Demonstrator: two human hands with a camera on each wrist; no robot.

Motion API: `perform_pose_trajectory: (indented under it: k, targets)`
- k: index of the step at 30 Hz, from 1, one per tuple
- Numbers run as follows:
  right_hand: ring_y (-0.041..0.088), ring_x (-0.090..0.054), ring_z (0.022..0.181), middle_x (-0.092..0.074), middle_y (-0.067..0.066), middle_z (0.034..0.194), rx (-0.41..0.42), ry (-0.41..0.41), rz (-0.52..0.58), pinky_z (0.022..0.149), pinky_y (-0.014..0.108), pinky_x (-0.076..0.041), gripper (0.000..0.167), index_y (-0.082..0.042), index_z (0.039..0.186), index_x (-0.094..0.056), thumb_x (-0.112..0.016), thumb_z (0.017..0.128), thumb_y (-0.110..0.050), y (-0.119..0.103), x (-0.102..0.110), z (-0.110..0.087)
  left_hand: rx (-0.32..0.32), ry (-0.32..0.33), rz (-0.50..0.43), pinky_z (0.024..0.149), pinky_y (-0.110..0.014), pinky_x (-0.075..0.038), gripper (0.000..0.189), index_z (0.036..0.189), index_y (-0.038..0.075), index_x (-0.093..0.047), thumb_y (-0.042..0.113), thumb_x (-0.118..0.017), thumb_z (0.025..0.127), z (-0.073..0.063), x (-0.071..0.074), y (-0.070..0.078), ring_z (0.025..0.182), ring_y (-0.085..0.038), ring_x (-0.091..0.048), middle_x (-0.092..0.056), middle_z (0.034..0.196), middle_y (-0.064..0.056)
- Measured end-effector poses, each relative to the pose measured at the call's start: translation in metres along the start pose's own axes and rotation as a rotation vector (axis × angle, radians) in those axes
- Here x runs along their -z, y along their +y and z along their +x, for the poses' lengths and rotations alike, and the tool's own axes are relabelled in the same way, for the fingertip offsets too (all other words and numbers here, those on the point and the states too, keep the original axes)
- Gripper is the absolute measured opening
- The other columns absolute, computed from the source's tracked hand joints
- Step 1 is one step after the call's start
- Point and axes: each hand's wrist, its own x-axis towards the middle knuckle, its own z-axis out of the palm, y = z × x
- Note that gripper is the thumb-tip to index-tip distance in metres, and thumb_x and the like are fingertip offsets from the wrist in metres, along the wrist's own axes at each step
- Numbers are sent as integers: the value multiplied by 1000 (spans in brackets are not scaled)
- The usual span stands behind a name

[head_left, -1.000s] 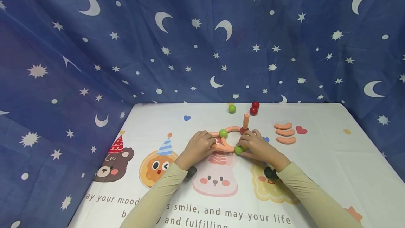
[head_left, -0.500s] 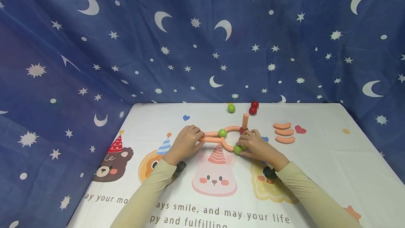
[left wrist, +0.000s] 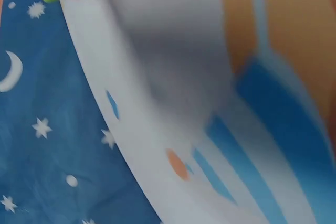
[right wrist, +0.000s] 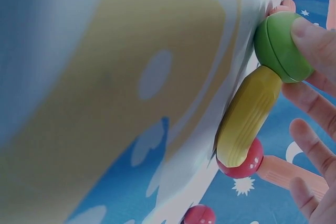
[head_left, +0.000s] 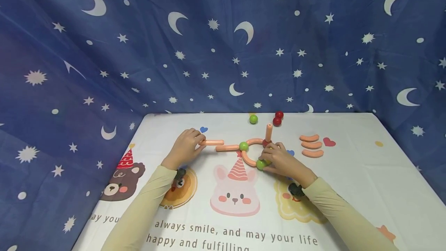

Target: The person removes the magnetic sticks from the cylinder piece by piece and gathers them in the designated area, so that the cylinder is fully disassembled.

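In the head view my left hand (head_left: 185,147) pinches one end of a straight peach magnetic rod (head_left: 213,142), held left of the joined figure. My right hand (head_left: 283,162) holds a green ball (head_left: 260,165) of that figure; in the right wrist view the thumb presses the green ball (right wrist: 283,45). A yellow rod (right wrist: 249,114) runs from it to a red ball (right wrist: 242,160), where a peach rod (head_left: 269,132) stands upright. Two curved peach rods (head_left: 248,159) meet at another green ball (head_left: 244,146), from which a straight peach rod (head_left: 227,148) extends left.
Behind the figure lie a loose green ball (head_left: 253,119) and two red balls (head_left: 277,121). Several curved peach rods (head_left: 312,145) lie stacked in a row at the right. A printed white cloth (head_left: 195,220) covers the table, and a blue starry curtain (head_left: 209,49) encloses its back and left.
My left hand has drawn the straight peach rod away leftward from the figure, first off the lower curved rod. The right hand stays on its green ball.
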Motion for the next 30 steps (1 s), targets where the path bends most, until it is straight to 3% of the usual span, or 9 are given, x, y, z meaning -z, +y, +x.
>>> perform_pose_trajectory:
  k: [10, 14, 23, 30]
  targets:
    - [20, -53, 97, -69, -1, 94, -6, -15, -1, 82, 41, -38, 32, -14, 95, -71, -81, 69, -29, -1, 3, 0, 14, -59, 9, 79, -37, -48, 13, 85, 10, -66, 18, -75, 78, -10, -3, -37, 81, -21, -57, -64, 82, -4]
    - [20, -53, 97, -69, -1, 94, -1, -9, -4, 81, 41, -38, 31, -14, 94, -71, -82, 69, -28, -1, 4, 1, 63, -119, 10, 82, -38, -47, 12, 87, 10, -67, 18, -73, 80, -14, -4, -48, 83, -21, -57, -64, 84, -4]
    - [20, -53, 98, -69, -2, 95, -6, -18, -1, 81, 41, -37, 31, -14, 94, -70, -82, 69, -28, -1, 3, 0, 160, -273, 17, 79, -36, -48, 11, 88, 11, -69, 21, -71, 83, -24, -13, -61, 79, -19, -56, -64, 80, -2]
    - [20, -52, 98, -69, -2, 95, -13, -21, 1, 83, 42, -38, 32, -14, 95, -70, -81, 69, -29, 0, 2, 0, 152, -306, 23, 74, -36, -47, 10, 87, 12, -67, 20, -71, 82, -26, -18, -66, 74, -18, -54, -63, 77, -2]
